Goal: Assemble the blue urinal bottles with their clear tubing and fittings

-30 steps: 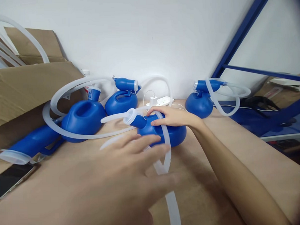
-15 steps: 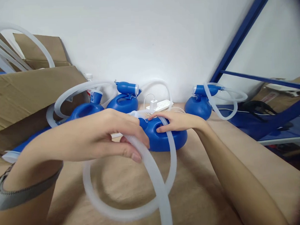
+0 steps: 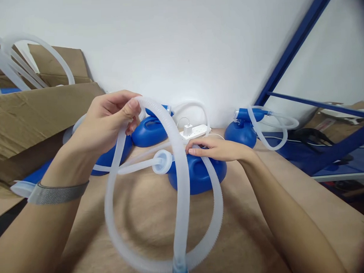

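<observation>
One long, cloudy white hose with tiny bumps loops above the table, in front of a round, shiny blue jug. The left hand pinches the hose; the right hand lies on the jug, but I cannot tell if it grips. The table is light brown, by a white wall. At the left, an open brown box has more white hoses poking out.
</observation>
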A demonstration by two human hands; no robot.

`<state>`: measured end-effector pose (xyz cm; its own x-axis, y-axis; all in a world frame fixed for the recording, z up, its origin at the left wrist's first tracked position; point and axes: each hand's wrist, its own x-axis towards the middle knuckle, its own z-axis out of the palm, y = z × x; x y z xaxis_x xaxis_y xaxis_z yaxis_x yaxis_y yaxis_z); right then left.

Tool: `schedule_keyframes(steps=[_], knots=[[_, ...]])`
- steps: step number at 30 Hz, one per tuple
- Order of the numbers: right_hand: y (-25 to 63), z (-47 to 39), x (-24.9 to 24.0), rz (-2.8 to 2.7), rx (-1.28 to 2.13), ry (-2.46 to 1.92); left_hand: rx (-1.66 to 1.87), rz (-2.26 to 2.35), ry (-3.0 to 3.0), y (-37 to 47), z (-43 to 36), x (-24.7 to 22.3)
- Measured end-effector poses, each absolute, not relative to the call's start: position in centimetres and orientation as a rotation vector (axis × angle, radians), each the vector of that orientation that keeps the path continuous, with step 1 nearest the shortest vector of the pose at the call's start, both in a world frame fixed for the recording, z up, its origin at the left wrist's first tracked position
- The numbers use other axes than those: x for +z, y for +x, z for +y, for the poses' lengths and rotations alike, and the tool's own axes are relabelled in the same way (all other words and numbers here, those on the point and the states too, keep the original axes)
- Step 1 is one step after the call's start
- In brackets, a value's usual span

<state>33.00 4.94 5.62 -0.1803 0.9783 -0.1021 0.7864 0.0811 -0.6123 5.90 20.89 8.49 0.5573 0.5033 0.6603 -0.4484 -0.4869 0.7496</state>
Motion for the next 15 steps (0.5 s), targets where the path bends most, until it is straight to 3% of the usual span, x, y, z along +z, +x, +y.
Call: schedule_keyframes(steps=[15], knots=[[33.8, 3.3, 6.9, -2.028, 0.885, -1.734, 1.354, 0.741, 1.413, 5.9, 23.5, 7.5]])
